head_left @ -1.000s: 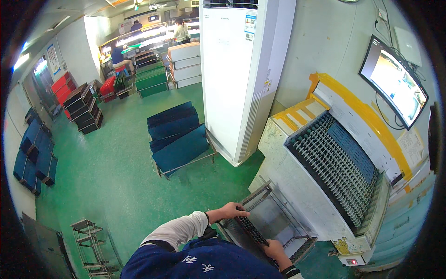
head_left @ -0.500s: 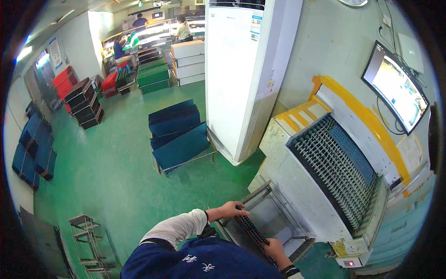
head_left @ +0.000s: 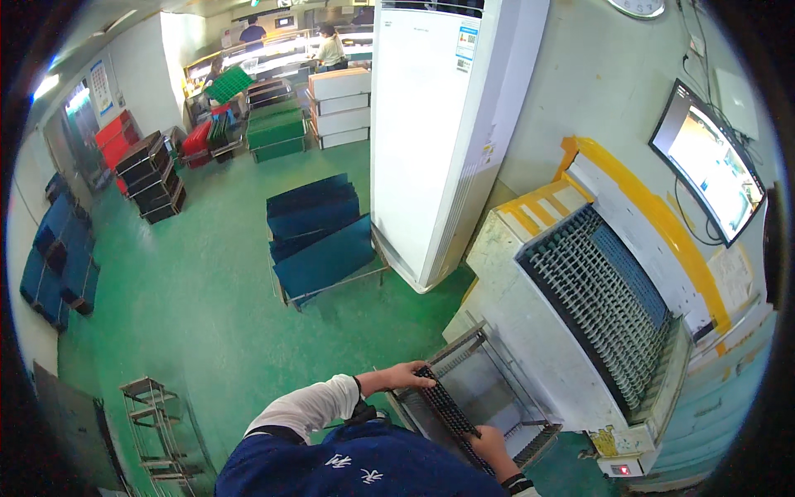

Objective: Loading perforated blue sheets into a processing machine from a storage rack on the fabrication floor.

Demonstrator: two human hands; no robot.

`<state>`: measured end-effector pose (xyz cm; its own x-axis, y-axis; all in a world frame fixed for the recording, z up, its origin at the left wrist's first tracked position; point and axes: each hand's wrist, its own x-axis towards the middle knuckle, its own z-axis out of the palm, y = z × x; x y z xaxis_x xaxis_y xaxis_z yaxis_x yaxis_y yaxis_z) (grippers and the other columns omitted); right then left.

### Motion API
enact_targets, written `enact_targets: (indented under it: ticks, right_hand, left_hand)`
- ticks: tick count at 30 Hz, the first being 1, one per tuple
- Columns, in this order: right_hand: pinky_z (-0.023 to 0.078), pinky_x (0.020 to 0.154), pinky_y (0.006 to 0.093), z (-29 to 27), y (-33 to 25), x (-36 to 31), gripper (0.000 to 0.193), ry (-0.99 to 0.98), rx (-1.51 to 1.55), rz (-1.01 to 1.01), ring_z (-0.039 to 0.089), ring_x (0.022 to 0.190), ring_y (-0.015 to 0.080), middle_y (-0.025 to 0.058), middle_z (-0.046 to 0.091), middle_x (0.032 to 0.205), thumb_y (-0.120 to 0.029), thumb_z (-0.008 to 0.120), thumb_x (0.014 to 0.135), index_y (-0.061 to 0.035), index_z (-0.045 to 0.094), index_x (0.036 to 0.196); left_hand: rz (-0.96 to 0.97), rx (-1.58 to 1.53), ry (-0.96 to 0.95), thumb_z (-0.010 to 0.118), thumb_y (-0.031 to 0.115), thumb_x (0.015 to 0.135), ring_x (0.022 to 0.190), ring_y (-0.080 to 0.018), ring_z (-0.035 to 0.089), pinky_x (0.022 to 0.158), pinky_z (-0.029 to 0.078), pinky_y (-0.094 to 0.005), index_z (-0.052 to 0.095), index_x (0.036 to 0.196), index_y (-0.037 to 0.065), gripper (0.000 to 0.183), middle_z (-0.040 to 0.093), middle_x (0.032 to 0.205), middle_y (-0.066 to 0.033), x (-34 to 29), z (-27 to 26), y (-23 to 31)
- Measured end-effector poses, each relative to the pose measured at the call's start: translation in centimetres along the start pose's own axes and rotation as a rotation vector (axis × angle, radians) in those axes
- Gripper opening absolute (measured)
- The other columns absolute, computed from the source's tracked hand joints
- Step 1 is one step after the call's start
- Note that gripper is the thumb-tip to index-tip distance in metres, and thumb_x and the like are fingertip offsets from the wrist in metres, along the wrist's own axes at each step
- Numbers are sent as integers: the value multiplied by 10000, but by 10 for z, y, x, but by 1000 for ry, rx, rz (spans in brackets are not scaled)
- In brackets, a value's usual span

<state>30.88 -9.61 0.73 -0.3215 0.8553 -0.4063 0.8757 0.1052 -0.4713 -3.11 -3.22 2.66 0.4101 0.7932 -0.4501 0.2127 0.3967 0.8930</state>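
A long black strip with rows of small teeth [head_left: 447, 410] slants across the metal rack [head_left: 479, 340] in front of my body. My left hand [head_left: 406, 375] grips its far left end, with the fingers curled over the edge. Closer to me and to the right, my right hand [head_left: 491, 449] is closed around the strip's lower part, thumb on top. Whether the strip is loose or fixed to the rack I cannot tell. Grey bottom and side bars of the rack show beyond the strip.
Right of the rack stands a pale machine [head_left: 530, 331] with a bed of rollers [head_left: 596, 306]. A tall white cabinet unit [head_left: 431, 149] rises ahead. Dark blue panels [head_left: 323, 257] lean in a floor rack. Far back, a green panel [head_left: 229, 85] is held up near a seated person.
Both hands keep their hold, with the strip tilted slightly and showing more of its toothed face. In the background, the green panel has come up into fuller view.
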Motion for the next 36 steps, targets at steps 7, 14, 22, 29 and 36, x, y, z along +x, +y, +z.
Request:
enact_targets:
  ticks: [7, 14, 22, 29, 36]
  right_hand:
    - [481, 729, 505, 0, -9, -3, 262, 15, -70, -51, 625, 800, 426, 231, 650, 819, -283, 575, 790, -63, 693, 872]
    - [461, 663, 499, -13, -7, -1, 357, 83, -164, -150, 616, 749, 434, 226, 630, 742, -368, 668, 768, -11, 659, 771]
    - [454, 622, 484, -109, -52, -43, 445, 116, -200, -24, 603, 677, 436, 253, 600, 679, -403, 739, 689, 26, 652, 768]
    - [479, 645, 438, -161, -21, -72, 398, 220, 2, 71, 659, 677, 333, 205, 652, 697, -345, 744, 695, 26, 675, 820]
    - [476, 693, 316, -230, -25, -111, 244, 586, 380, 287, 595, 743, 115, 14, 666, 801, -225, 729, 768, -33, 699, 914]
  left_hand:
    - [-6, 92, 68, 726, 612, 742, 1297, -314, 444, 1088, 342, -377, 413, 1418, 40, 939, 494, 1377, -187, 19, -2, -30]
    - [64, -17, -7, 758, 571, 728, 1317, -283, 429, 1089, 343, -370, 393, 1424, 21, 959, 475, 1407, -163, 23, -5, -35]
    - [49, 49, 89, 835, 480, 679, 1329, -303, 410, 1099, 332, -383, 300, 1469, 23, 1057, 428, 1442, -182, 27, -4, -39]
    - [98, 104, 185, 832, 527, 652, 1343, -326, 385, 1104, 334, -395, 231, 1499, 50, 1143, 411, 1444, -213, 38, -3, -46]
    - [-37, 73, 114, 829, 525, 657, 1232, -304, 510, 1040, 400, -365, 347, 1436, -20, 1065, 485, 1371, -220, 19, -6, -8]
